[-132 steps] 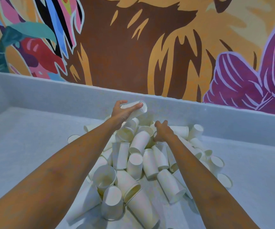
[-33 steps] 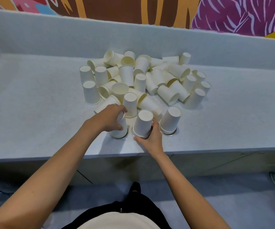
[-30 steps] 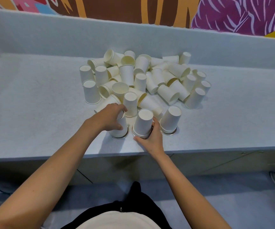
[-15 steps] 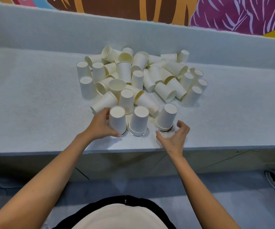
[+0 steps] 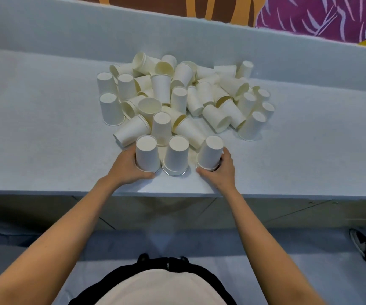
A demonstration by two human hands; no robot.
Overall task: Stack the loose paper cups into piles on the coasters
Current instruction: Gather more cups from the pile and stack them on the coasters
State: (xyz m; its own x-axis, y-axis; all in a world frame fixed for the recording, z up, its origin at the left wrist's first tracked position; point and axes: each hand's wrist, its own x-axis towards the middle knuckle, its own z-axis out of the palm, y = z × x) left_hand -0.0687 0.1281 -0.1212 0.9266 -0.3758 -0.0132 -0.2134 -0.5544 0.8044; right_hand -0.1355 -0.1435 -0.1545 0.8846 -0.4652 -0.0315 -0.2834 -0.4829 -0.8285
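Our left hand (image 5: 124, 167) is curled round the left cup (image 5: 146, 154), holding it upside down by the front edge. The middle cup (image 5: 177, 155) stands free on its coaster (image 5: 174, 173). Our right hand (image 5: 220, 170) wraps the right cup (image 5: 210, 153) low down. Looks like we're setting pile bases. Next we'd grab from the heap of loose cups (image 5: 188, 95) just behind and sleeve them on squarely. Pale speckled counter (image 5: 45, 139), with a painted mural (image 5: 309, 16) behind it.
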